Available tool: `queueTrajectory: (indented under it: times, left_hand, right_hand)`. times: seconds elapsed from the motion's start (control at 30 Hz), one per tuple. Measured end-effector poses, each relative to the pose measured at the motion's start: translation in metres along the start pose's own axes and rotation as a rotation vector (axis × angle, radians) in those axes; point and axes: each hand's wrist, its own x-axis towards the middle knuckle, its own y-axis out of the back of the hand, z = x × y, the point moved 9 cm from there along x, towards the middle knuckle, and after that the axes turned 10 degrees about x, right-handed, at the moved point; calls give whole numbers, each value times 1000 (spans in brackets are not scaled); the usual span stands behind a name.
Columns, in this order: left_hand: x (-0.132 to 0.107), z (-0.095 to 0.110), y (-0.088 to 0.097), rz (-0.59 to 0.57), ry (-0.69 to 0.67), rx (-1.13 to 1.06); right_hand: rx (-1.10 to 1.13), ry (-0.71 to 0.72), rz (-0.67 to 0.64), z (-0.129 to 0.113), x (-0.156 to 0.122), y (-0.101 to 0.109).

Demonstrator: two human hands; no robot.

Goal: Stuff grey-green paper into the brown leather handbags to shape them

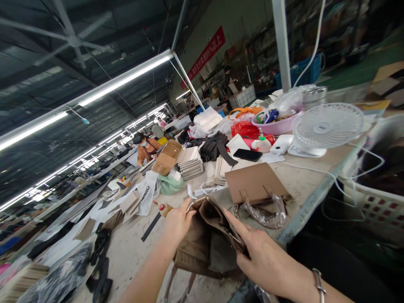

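A brown handbag (193,248) is held between my two hands, its mouth spread so the lining shows. My left hand (178,221) grips the top rim on the left, thumb and fingers closed over the edge. On the opposite side my right hand (261,252) clasps the other rim, fingers along the outside and thumb near the opening. The bag's straps hang below it. Just beyond lies a second brown handbag (257,183) with a plastic-wrapped handle (268,214). A dark strip (151,226) rests left of my left hand.
A white fan (328,126) stands at the table's right edge, its cable trailing. A black phone (248,155), stacked pale panels (190,162), black straps (213,147) and a pink basin (277,125) crowd the back. A white crate (372,206) is at right. Another person (147,149) works farther off.
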Motion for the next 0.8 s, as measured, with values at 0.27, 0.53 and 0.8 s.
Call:
queueTrajectory:
  times: [0.27,0.53,0.8]
  left_hand:
    - [2,3,2,65,-108,-87]
    - [2,-14,0,128,-67,-327]
    - [12,1,-2,4,-59,70]
  right_hand:
    - [28,2,3,6,2,3]
    - [29,10,-8,8,3,0]
    - [42,26,-22,8,2,0]
